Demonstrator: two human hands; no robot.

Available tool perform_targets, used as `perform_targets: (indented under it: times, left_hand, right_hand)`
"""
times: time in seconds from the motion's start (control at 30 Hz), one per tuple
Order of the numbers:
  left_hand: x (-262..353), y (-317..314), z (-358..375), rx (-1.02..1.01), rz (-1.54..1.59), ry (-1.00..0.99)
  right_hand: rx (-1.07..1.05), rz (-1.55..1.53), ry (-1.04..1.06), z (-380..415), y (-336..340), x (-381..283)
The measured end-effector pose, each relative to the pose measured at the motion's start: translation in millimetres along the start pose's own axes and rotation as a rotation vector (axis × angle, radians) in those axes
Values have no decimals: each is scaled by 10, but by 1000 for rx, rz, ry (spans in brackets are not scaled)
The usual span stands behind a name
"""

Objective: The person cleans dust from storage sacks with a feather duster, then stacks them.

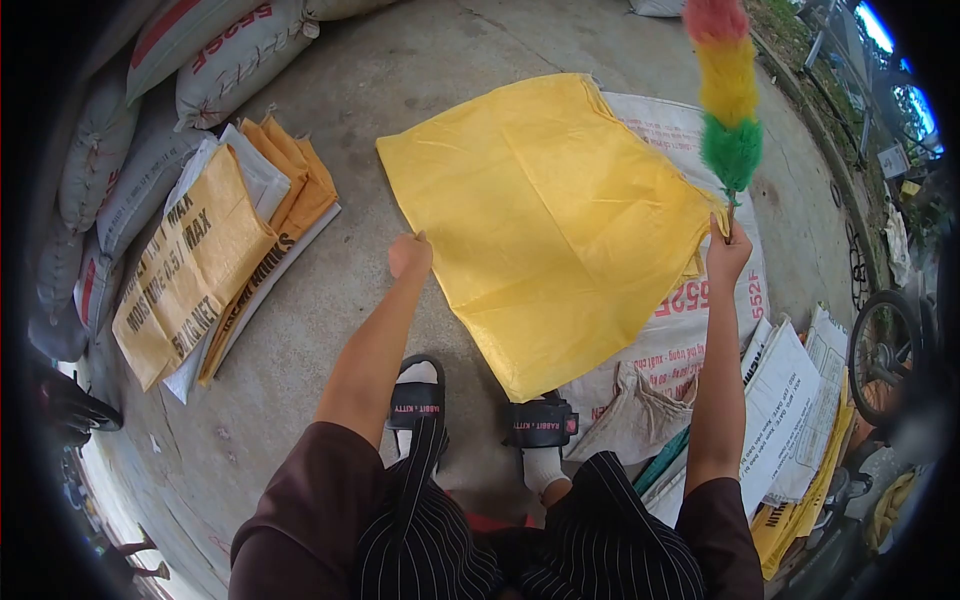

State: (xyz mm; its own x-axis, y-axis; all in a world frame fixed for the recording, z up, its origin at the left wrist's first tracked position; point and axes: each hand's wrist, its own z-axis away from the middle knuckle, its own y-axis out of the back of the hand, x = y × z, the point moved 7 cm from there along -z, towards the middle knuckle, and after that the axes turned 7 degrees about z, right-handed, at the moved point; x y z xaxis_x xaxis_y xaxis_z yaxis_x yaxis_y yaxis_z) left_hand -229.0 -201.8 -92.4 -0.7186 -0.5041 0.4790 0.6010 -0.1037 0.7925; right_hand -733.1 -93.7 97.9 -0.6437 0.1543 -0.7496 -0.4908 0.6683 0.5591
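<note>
A yellow woven sack (540, 220) is spread out in front of me, held at two edges. My left hand (410, 256) is closed on its left edge. My right hand (729, 248) grips the sack's gathered right end, and also the thin handle of a feather duster (731, 150) that stands upright with green, yellow and red bands. Beneath the yellow sack lies a white sack (740, 220) with red print, partly covered.
Folded yellow and white sacks (205, 260) lie at the left, beside stacked full sacks (240, 70). More flat sacks (785, 410) are piled at the right, near a bicycle wheel (884, 355). My sandalled feet stand on the concrete floor (330, 210).
</note>
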Motion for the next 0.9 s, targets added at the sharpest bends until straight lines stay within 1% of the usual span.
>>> perform_targets:
  times: [0.03, 0.07, 0.13, 0.17, 0.23, 0.27, 0.3, 0.33, 0.37, 0.4, 0.43, 0.47, 0.5, 0.53, 0.57, 0.6, 0.63, 0.7, 0.73, 0.77, 0.8, 0.83, 0.87, 0.9]
  left_hand:
    - [-28, 53, 32, 52, 14, 16]
    - [-66, 54, 20, 49, 10, 12]
    - [-295, -56, -21, -92, 263, 173]
    - [-362, -104, -54, -89, 267, 173]
    - [-466, -140, -91, 2, 437, 176]
    - [-439, -106, -47, 3, 445, 177]
    - [-343, -103, 19, -89, 420, 149]
    - [-266, -143, 84, -182, 392, 119]
    - [-249, -176, 137, -183, 395, 117]
    - [-251, -208, 208, -179, 367, 123]
    - [-273, -244, 288, -175, 339, 132]
    - [-318, -336, 424, -256, 417, 174]
    - [-375, -433, 586, -339, 490, 218]
    - [-454, -486, 740, -345, 483, 224]
    - [-483, -587, 911, -438, 634, 221]
    - [-457, -668, 1015, -528, 786, 216]
    - [-422, -649, 1074, -533, 777, 217]
    - [-271, -460, 1165, -486, 908, 151]
    - [-235, -396, 1140, -489, 905, 147]
    - [-146, -253, 1045, -408, 894, 13]
    - [-49, -108, 987, -326, 883, -117]
    - [22, -20, 982, -324, 890, -116]
    - [146, 175, 988, -268, 982, -191]
    - [259, 386, 999, -214, 1065, -268]
  right_hand:
    - [51, 13, -3, 10, 114, -67]
    - [76, 30, 18, 1, 203, -122]
    - [107, 54, 10, -34, 294, -39]
    - [138, 77, 5, -68, 350, 26]
    - [158, 103, 5, -74, 360, 225]
    - [87, 348, -129, -61, 310, 516]
    - [19, 593, -267, -4, 284, 811]
    - [64, 613, -191, 114, 289, 980]
    - [109, 632, -116, 233, 325, 1058]
    - [112, 631, -114, 309, 332, 971]
    - [7, 571, -240, 414, 239, 935]
    - [-101, 511, -362, 541, 148, 926]
    - [-106, 515, -363, 681, 104, 986]
    - [-103, 351, -316, 874, 23, 1071]
    - [-96, 187, -271, 1062, -10, 1056]
    - [-139, 187, -197, 1250, -59, 1015]
    - [-181, 186, -122, 1456, -112, 900]
    - [-363, 363, -91, 1877, -209, 790]
    - [-461, 394, -140, 2098, -289, 788]
    - [-561, 427, -187, 2324, -377, 809]
    - [-575, 428, -174, 2513, -423, 811]
    - [-590, 431, -157, 2634, -476, 804]
    - [-591, 432, -152, 2667, -509, 682]
    - [-592, 371, -164, 2730, -536, 550]
